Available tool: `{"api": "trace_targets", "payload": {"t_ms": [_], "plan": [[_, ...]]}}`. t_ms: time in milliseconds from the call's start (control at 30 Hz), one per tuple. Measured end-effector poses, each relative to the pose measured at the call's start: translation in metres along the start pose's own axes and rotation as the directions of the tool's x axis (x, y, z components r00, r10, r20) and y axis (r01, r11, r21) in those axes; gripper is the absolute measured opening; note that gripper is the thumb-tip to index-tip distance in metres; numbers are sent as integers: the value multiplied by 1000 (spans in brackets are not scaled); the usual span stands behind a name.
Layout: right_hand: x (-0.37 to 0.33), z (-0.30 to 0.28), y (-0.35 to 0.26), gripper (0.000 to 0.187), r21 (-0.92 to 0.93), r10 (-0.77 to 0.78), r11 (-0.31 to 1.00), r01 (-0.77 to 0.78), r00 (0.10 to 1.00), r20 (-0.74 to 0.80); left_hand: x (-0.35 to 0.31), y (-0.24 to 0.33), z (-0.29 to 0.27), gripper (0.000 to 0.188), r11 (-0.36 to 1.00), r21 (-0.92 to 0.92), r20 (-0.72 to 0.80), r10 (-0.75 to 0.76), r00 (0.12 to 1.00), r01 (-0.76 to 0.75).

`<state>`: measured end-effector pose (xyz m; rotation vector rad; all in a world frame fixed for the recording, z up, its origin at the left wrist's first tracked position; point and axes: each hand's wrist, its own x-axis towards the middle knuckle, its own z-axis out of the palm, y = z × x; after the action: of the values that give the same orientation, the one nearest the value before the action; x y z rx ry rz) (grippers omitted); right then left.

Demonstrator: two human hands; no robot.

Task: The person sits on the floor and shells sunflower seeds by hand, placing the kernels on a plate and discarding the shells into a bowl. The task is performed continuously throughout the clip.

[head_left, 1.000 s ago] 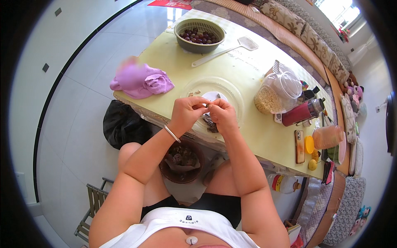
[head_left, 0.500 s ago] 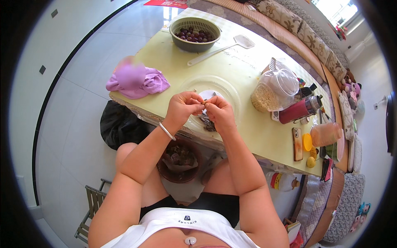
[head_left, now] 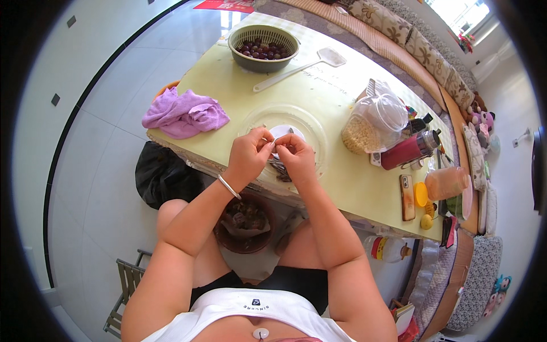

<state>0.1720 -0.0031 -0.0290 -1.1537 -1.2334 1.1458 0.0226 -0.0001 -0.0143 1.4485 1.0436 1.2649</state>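
Over the clear tray point(head_left: 313, 124), left hand point(head_left: 249, 153) and right hand point(head_left: 297, 159) pinch, fingertips nearly meeting (whatever they grip is indistinct); dark slivers point(head_left: 280, 169) lie tray-nearside, closer to the right hand.

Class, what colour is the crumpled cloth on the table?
The cloth is light purple, clearest in the head view.

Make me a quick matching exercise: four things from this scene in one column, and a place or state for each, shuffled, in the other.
1. Left hand
2. Clear tray
3. Cloth
4. Dark fruit

A. Inside the slotted bowl
B. Crumpled on the table
C. Bracelet at its wrist
D. Under the right hand

Pairs: 1-C, 2-D, 3-B, 4-A
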Motion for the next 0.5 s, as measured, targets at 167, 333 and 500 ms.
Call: {"api": "trace_targets", "payload": {"t_ms": [167,333,500], "plan": [[-5,6,-7,7,-80,-14,997,13,1000,-9,0,1,-2,7,983,176,-30,54,998,-48],[-6,7,-4,13,-124,0,992,-1,1000,-8,-1,2,-3,6,967,245,-25,83,996,-74],[-3,3,-9,6,-10,71,997,-71,997,-27,2,6,-6,7,984,177,6,7,1000,-8]]}}
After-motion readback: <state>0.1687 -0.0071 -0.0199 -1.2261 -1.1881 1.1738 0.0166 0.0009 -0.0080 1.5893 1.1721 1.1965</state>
